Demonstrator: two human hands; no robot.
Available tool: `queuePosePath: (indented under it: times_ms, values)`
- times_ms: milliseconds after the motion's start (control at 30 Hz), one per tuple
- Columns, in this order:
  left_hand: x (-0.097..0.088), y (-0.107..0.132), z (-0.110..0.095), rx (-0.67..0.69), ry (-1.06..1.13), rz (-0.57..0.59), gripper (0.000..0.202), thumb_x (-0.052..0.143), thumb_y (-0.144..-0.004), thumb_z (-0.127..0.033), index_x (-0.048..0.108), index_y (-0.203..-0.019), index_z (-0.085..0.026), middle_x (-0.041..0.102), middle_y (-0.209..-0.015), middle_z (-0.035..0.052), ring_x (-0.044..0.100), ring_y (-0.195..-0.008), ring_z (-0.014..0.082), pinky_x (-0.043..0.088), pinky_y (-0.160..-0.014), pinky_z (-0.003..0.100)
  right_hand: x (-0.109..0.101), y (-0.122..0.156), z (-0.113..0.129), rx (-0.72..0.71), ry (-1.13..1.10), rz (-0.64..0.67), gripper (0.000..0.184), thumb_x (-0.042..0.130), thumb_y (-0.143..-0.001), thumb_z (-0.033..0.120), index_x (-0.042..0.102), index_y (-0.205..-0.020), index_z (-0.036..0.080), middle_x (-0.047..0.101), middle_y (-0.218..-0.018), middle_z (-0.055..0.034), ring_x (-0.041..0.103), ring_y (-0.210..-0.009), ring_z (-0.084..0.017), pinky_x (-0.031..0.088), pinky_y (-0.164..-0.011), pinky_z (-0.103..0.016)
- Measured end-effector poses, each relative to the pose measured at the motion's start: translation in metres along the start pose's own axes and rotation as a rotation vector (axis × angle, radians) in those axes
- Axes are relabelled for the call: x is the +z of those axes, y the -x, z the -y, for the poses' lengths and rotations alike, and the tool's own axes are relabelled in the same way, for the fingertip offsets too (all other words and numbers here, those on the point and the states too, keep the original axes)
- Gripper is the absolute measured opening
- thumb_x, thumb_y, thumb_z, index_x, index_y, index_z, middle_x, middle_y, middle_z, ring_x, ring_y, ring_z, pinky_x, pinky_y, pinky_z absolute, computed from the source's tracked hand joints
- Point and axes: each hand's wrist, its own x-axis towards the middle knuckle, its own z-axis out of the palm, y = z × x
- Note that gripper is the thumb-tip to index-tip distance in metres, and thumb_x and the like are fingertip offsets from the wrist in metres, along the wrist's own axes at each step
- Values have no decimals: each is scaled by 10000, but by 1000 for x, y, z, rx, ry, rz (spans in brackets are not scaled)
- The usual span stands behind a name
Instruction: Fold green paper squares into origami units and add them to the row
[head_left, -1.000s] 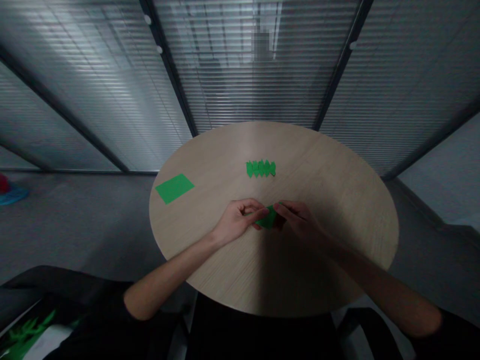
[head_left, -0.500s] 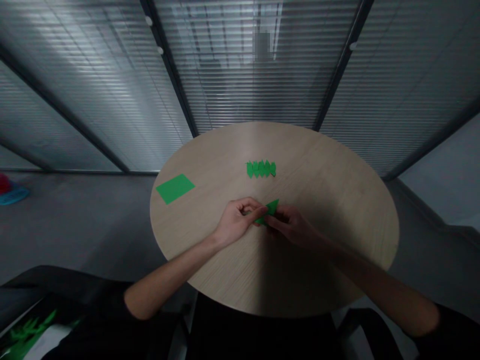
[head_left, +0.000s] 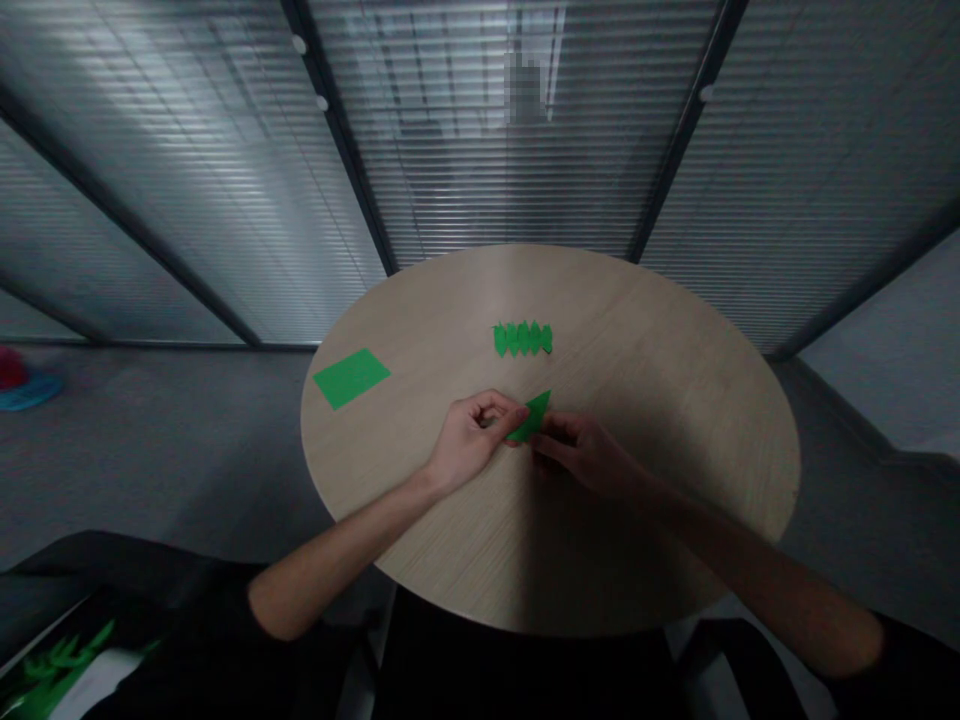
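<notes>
My left hand point(head_left: 466, 442) pinches a small piece of folded green paper point(head_left: 536, 414) between thumb and fingers, just above the table. The paper has a pointed corner that sticks up toward the far right. At its lower right edge, my right hand point(head_left: 590, 455) has thumb and fingertips closed together on the paper; part of those fingers lies in shadow. Beyond both hands, a zigzag row of folded green paper pieces point(head_left: 523, 338) lies on the table. A flat green sheet of paper point(head_left: 352, 378) rests near the left edge.
The round wooden table point(head_left: 660, 330) stands by glass panels with blinds point(head_left: 517, 190). At lower left, a bag or box point(head_left: 67, 665) holds green and white pieces. A red and blue object point(head_left: 26, 388) is on the floor at far left. A chair armrest point(head_left: 724, 640) shows below.
The folded paper has tilted more upright and shifted slightly left in my left hand. My right thumb has slid from its face to its lower right edge.
</notes>
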Motion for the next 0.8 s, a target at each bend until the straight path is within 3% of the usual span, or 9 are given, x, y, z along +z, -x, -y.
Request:
queuePosePath:
  times_ms: [267, 467, 800]
  values:
    - [0, 0, -1, -5, 6, -16, 243, 730, -859, -362, 670, -770, -144, 680, -613, 14, 604, -548, 104, 485, -564, 225, -1, 2, 1, -49, 84, -5, 369, 611, -945, 491, 638, -757, 175, 616, -660, -4, 534, -583, -121, 405, -578, -261]
    - [0, 0, -2, -31, 38, -27, 253, 736, -854, -373, 666, -766, -146, 669, -615, 8, 605, -545, 104, 500, -557, 223, 1, 3, 3, -64, -5, 43, 344, 594, -953, 502, 667, -910, 169, 659, -780, -26, 570, -615, -117, 441, -581, -246]
    - [3, 2, -2, -23, 58, 98, 320, 768, -836, -424, 647, -784, -133, 661, -624, 5, 611, -544, 97, 540, -547, 207, 1, 3, 7, -65, -40, -9, 444, 614, -926, 579, 633, -763, 166, 589, -648, 2, 540, -565, -109, 421, -539, -238]
